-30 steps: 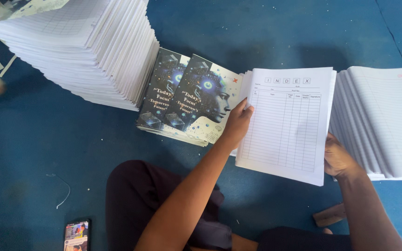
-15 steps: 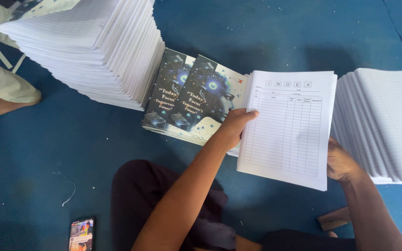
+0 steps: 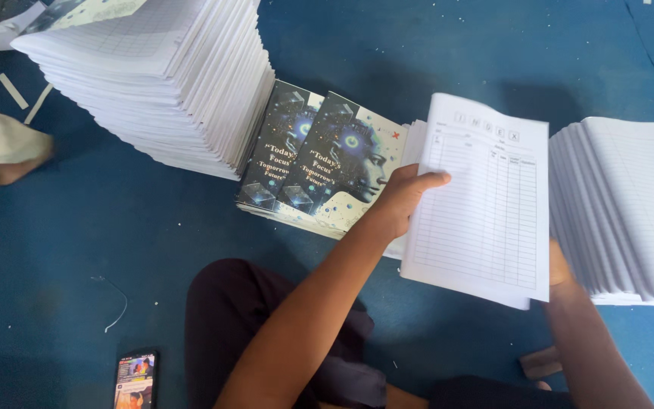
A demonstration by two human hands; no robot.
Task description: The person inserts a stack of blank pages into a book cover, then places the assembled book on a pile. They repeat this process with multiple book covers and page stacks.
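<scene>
Above blue floor (image 3: 153, 227): both hands, left (image 3: 399, 201), right (image 3: 558, 266), grasping ruled-page block (image 3: 486, 204) beside printed covers (image 3: 319, 163).

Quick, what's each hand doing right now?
Left hand: closed on the left edge of the ruled page bundle.
Right hand: at the bundle's lower right corner, mostly hidden; grip cannot be told.

A ruled page block (image 3: 486, 204) is sitting between the two sets of fingers (image 3: 418, 182), above the floor (image 3: 77, 257). Left of the left fingers, covers (image 3: 319, 163) are lying on the floor, a tall stack (image 3: 153, 83) just beyond them. Right of the right fingers, another stack (image 3: 630, 204) is resting. A phone (image 3: 136, 379) is lying nearer the person, well left.
</scene>
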